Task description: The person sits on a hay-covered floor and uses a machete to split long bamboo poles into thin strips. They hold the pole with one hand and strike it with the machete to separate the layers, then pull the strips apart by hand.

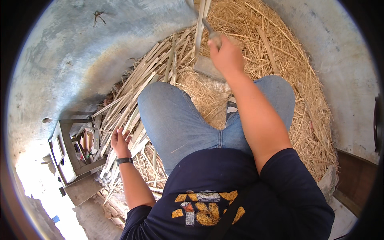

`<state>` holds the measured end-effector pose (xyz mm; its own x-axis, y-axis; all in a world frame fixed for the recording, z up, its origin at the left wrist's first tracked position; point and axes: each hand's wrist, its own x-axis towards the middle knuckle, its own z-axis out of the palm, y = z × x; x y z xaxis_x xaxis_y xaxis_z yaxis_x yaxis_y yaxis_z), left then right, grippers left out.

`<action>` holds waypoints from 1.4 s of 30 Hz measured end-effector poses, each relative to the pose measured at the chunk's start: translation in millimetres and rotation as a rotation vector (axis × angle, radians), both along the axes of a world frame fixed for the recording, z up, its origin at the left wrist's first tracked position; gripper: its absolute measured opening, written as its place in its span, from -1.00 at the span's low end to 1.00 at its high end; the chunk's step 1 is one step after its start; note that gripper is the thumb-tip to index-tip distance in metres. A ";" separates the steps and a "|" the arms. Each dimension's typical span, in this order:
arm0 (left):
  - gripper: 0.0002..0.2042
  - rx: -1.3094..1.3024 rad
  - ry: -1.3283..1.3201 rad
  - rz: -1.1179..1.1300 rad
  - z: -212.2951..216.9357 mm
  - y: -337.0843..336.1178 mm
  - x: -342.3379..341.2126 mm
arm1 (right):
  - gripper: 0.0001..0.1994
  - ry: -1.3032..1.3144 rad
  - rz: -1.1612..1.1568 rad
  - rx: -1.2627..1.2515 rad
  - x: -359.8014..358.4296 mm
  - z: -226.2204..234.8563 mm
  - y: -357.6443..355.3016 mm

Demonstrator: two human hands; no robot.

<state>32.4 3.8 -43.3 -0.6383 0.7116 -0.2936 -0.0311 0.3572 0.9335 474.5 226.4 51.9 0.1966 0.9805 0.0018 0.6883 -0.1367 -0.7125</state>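
My right hand (pixel 228 58) is wrapped round the handle of a long, dark-bladed knife (pixel 206 25), slightly blurred, pointing up and to the left. Close against the blade stands a pale split bamboo strip (pixel 199 34), its upper end cut off by the top of the picture. Below it a wooden block (pixel 209 67) lies between my knees on the shavings. At the left, my left hand (pixel 121 143) hovers at or touches a heap of long bamboo strips (pixel 134 98), fingers apart and slightly bent. No strip shows in its grip.
Straw-like shavings (pixel 300 108) cover the floor ahead and to the right. Grey walls (pixel 80 52) curve round on both sides. A wooden frame (pixel 74 168) with scraps inside stands at the left. A dark brown panel (pixel 356 172) is at the far right.
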 end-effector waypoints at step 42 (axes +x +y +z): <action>-0.60 0.003 -0.044 0.052 -4.4 -10.5 2.2 | -0.51 -0.027 -0.100 0.007 2.0 -30.7 4.5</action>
